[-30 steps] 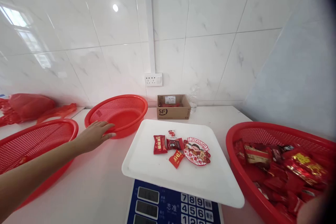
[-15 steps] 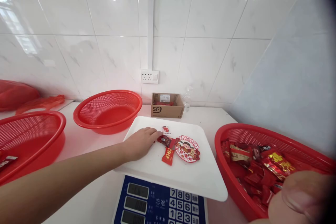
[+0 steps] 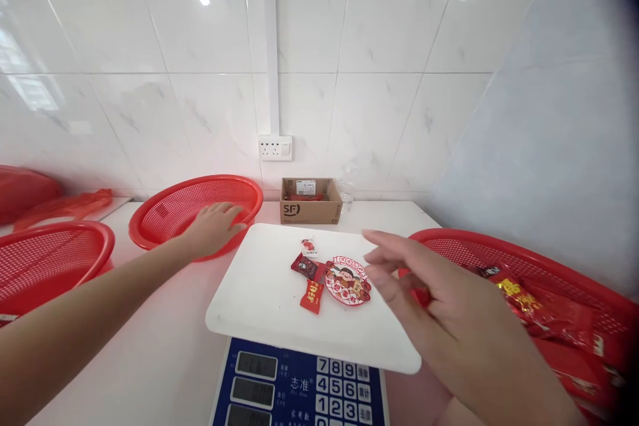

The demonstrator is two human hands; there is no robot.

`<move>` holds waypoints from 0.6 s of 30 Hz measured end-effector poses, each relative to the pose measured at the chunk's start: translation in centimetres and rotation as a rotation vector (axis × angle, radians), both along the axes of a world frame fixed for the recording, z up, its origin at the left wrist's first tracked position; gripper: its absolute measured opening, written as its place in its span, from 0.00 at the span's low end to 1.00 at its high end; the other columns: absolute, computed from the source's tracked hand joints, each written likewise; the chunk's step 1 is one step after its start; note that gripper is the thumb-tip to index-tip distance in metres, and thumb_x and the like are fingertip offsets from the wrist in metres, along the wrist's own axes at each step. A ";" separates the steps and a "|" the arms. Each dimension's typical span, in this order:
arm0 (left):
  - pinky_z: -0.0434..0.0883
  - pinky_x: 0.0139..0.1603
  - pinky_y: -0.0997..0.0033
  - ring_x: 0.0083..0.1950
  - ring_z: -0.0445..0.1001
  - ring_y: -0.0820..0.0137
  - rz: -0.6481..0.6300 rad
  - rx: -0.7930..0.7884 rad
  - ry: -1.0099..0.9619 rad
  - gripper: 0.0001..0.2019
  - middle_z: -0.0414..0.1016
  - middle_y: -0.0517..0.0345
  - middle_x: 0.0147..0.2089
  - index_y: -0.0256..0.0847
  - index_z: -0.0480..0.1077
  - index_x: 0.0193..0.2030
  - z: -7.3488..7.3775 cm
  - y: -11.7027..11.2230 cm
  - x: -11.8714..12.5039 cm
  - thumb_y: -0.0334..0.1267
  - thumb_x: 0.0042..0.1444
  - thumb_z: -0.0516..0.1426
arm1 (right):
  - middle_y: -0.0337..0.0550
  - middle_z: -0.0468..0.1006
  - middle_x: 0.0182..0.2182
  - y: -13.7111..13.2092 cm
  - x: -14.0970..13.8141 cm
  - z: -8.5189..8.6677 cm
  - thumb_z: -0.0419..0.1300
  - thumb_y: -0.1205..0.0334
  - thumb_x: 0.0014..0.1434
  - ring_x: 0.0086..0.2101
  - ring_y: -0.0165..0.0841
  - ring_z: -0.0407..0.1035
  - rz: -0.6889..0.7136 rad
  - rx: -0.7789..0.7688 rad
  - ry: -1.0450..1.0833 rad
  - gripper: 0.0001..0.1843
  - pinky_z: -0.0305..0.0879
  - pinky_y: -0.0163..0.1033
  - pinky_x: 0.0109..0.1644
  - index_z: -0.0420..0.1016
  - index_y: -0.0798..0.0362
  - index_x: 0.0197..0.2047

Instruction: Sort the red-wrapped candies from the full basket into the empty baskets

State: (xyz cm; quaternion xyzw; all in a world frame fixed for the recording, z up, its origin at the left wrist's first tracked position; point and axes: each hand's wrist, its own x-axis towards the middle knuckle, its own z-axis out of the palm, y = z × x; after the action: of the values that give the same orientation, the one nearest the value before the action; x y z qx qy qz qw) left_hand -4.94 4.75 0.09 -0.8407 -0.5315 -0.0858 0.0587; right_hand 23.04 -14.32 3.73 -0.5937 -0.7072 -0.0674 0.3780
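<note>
My left hand [image 3: 214, 229], fingers loosely spread, hovers in front of the rear red basket [image 3: 150, 239] with nothing in it. My right hand [image 3: 449, 319] reaches over the right edge of the white scale tray [image 3: 249, 306]. Its thumb and fingers are apart, and I see nothing between their tips. On the tray lie a dark red wrapped candy [image 3: 305, 267], a bright red candy [image 3: 312, 296], a small white packet [image 3: 309, 247] with a red print, and a round card [image 3: 348, 281] with a cartoon figure.
Partly behind my right hand stands a red basket [image 3: 479, 239] of wrapped candies. Another red basket [image 3: 94, 229] is at the left. A cardboard box [image 3: 309, 212] stands by the wall. The blue scale panel [image 3: 294, 359] faces me, and red plastic bags [image 3: 30, 193] lie far left.
My left hand has left the candies on the tray and moved left towards the rear basket. My right hand has come from the candy basket to the tray's right edge.
</note>
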 end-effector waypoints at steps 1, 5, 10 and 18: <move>0.58 0.57 0.50 0.61 0.59 0.53 -0.068 -0.012 -0.008 0.20 0.63 0.44 0.59 0.39 0.63 0.55 -0.4 -0.7 1.1 0.45 0.61 0.45 | 0.40 0.79 0.38 0.4 -0.2 0.1 0.48 0.53 0.63 0.34 0.34 0.74 0.026 -0.026 -0.050 0.17 0.71 0.36 0.32 0.68 0.45 0.52; 0.57 0.61 0.66 0.63 0.57 0.67 -0.377 -0.097 -0.027 0.19 0.61 0.56 0.62 0.45 0.60 0.58 -1.5 -4.2 6.1 0.44 0.62 0.47 | 0.42 0.77 0.41 1.7 -0.2 -0.7 0.45 0.56 0.64 0.37 0.37 0.74 0.035 -0.126 -0.169 0.20 0.70 0.40 0.33 0.66 0.47 0.56; 0.65 0.52 0.67 0.53 0.67 0.65 -0.570 -0.192 -0.071 0.15 0.70 0.53 0.51 0.43 0.65 0.53 -2.6 -6.2 9.1 0.36 0.60 0.50 | 0.42 0.76 0.44 2.1 0.0 -1.3 0.45 0.55 0.64 0.38 0.36 0.73 0.047 -0.199 -0.159 0.21 0.69 0.39 0.34 0.62 0.46 0.58; 0.65 0.51 0.61 0.50 0.67 0.62 -0.200 -0.033 -0.169 0.17 0.66 0.50 0.49 0.42 0.64 0.54 -0.1 -2.2 3.7 0.40 0.62 0.43 | 0.43 0.76 0.45 2.2 -0.1 -0.8 0.45 0.57 0.64 0.39 0.37 0.72 0.019 -0.228 -0.128 0.21 0.68 0.40 0.35 0.62 0.47 0.58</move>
State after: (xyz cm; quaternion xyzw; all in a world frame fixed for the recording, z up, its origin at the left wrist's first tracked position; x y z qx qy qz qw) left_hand -1.28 2.55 0.02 -0.8801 -0.4493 -0.1530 -0.0086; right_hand 22.93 -12.09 2.89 -0.6206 -0.7384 -0.0208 0.2630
